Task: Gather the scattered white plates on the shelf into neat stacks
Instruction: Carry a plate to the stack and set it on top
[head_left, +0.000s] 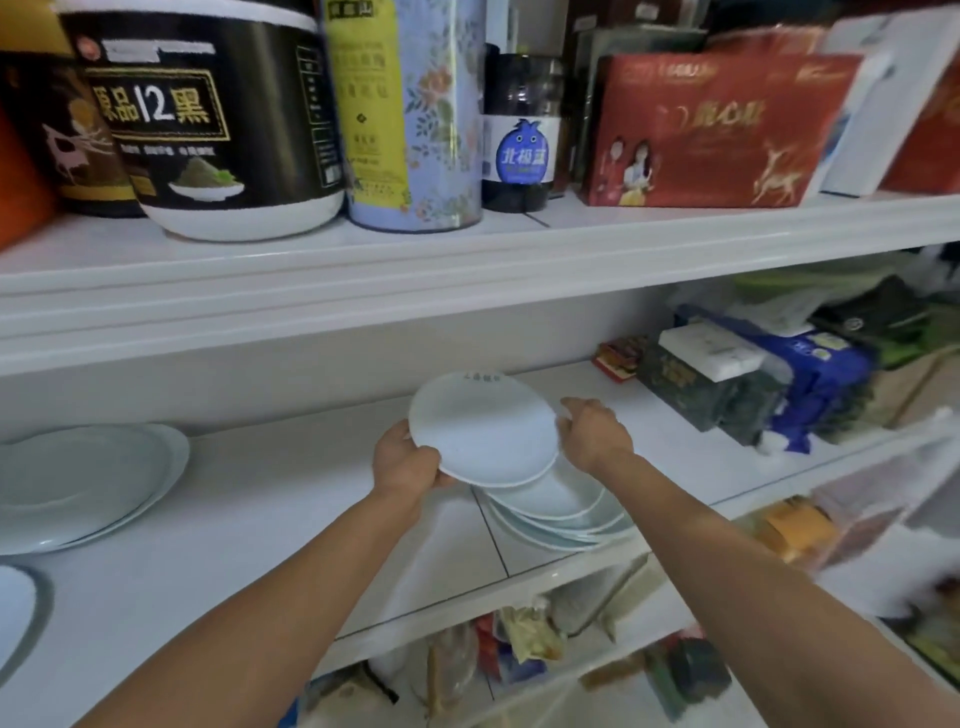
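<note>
A small round white ceramic plate (483, 428) is held just above a stack of similar white plates (563, 512), which sits near the front edge of the white middle shelf (291, 499). The held plate is tilted, its far rim higher than its near rim, with faint dark lettering on the far rim. It overlaps the back and left part of the stack. The left hand (408, 460) grasps the plate's left rim, thumb on top and fingers curled underneath. The right hand (592, 431) clasps the right rim with bent fingers, directly above the stack. The plates in the stack lie slightly offset, their rims fanned toward the front right.

Well left of the stack, two large pale round plates (88, 483) lie nested on the same shelf. A further white plate (15, 608) shows partly, nearer the front than those two. Right of the stack and further back stand a dark green box (691, 389) and a blue plastic package (821, 374). On the shelf above the stack are a black tub with white base (223, 119), a floral tin (415, 114) and a red carton (717, 130).
</note>
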